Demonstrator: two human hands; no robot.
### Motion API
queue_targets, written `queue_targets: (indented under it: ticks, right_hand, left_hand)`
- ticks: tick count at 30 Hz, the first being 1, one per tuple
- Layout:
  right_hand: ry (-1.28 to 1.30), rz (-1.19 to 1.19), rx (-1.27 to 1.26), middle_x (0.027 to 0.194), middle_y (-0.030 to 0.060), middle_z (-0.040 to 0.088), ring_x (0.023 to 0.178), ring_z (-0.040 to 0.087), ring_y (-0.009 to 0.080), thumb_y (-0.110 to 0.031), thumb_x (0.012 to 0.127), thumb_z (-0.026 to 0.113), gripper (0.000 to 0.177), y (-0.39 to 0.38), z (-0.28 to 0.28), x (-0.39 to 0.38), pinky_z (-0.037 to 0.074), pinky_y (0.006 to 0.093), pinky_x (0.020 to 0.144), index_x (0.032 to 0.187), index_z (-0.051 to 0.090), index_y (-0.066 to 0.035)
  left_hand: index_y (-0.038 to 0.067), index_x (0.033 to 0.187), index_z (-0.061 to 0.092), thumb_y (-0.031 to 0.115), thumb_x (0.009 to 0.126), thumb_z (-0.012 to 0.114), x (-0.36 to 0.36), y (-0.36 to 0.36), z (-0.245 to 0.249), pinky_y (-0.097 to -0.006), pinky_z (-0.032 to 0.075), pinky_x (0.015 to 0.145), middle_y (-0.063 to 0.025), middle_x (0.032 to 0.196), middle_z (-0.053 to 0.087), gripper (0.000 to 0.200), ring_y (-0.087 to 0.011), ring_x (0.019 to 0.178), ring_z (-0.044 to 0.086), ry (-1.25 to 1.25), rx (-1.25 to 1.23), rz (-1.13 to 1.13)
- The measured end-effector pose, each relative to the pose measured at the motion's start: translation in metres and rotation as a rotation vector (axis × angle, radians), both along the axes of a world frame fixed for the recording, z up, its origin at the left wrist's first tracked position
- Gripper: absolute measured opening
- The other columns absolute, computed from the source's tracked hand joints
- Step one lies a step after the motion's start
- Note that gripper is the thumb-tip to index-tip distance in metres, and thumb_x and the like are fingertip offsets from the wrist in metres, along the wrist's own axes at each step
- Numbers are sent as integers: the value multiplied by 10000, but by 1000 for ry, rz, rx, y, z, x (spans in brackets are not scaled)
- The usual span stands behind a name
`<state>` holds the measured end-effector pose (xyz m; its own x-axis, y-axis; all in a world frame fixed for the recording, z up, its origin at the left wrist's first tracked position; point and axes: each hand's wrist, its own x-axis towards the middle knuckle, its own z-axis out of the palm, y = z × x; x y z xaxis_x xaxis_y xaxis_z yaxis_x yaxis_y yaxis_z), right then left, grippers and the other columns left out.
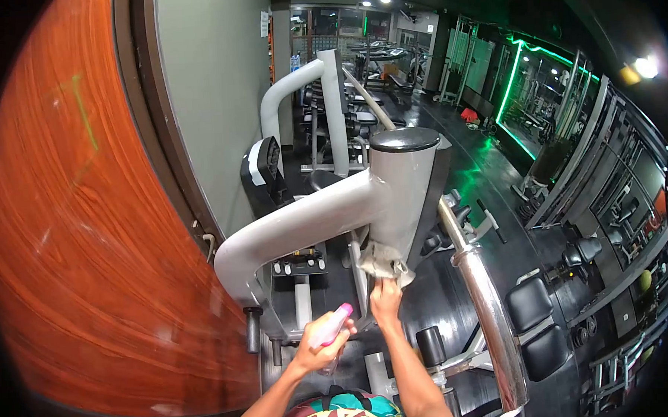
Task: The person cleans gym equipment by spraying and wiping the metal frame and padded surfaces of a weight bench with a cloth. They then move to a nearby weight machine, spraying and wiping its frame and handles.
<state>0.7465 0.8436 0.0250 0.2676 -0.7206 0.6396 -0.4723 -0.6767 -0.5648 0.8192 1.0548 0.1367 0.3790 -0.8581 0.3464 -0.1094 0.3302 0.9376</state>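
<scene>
My left hand [318, 345] is wrapped round a spray bottle with a pink and white head [333, 326], held low in front of my body. My right hand [385, 299] grips a pale, crumpled cloth [385, 262] and presses it against the lower part of a thick grey machine post [400, 194]. The post has a round black cap [404, 140] on top. A curved grey tube [297, 216] runs from the post down to the left, above the bottle. The bottle's lower part is mostly hidden by my left hand.
A wood-grain door [112, 240] stands close on my left. A chrome bar [492, 328] slants down on the right, near my right arm. Black padded seats [530, 304] lie beyond it. Dumbbell racks and mirrors with green light strips [503, 112] fill the background.
</scene>
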Motion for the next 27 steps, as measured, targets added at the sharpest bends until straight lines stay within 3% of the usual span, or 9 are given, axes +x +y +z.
queue_targets:
  ticks: [1,4,5,8,12,14,18,20,27]
  right_hand:
    - [-140,54,116,819,242,651,795,632,440,-96,888,558,182,10,0,-6,487,501,724,1001,645,17]
    - [-334,57,458,677,169,563,592,527,214,-199,981,498,291,29,28,-23,415,387,571,1053,593,67]
    - [-520,65,291,663,121,513,604,427,142,-247,1004,475,330,29,45,-19,365,346,540,1045,575,64]
    - [-674,66,183,824,122,607,727,536,183,-213,999,461,336,25,124,-24,441,358,661,1133,573,74]
    - [-777,107,-212,1207,203,595,1125,565,311,-156,969,477,349,2,239,-17,417,370,961,1235,553,58]
    - [-573,-12,-588,1152,192,626,1103,578,346,-139,943,515,339,-6,305,-11,444,395,934,1242,566,13]
    - [-76,-7,-319,966,146,668,915,630,352,-166,903,538,195,-39,346,17,479,457,830,1036,659,-91]
    - [223,-26,-661,780,111,667,746,655,307,-139,817,563,104,-44,349,33,493,434,724,822,652,-87]
    - [193,-38,-765,987,48,636,1002,590,218,-83,752,607,138,-8,324,55,441,372,898,887,635,-91]
  left_hand:
    - [-17,1053,602,-33,862,593,1,8,-3,-229,483,554,-67,876,684,191,-76,629,595,61,81,-19]
    - [-32,1063,602,-47,837,602,4,23,-20,-256,528,658,-102,897,689,226,-106,754,646,81,82,-23]
    - [-34,1057,603,-46,834,605,6,28,-20,-264,531,666,-107,899,688,224,-115,765,653,27,93,-47]
    - [-31,1039,610,-43,831,607,13,36,-14,-284,536,666,-114,899,688,208,-141,759,666,-59,139,-130]
    - [-21,1043,609,-39,823,614,13,30,-12,-280,532,642,-124,884,682,221,-158,701,664,-359,-74,-172]
    - [-30,1037,602,-47,814,615,8,31,-8,-288,534,643,-125,879,678,225,-171,705,670,-184,57,-134]
    - [-41,1025,597,-57,818,608,5,26,-17,-283,534,645,-118,881,677,207,-160,717,667,-237,9,-55]
    - [-40,1018,590,-63,825,598,2,28,-18,-267,529,651,-115,883,676,194,-145,744,659,-104,87,-40]
    - [-34,1000,618,-24,836,603,3,31,-23,-240,481,524,-85,827,683,165,-98,578,604,-11,63,40]
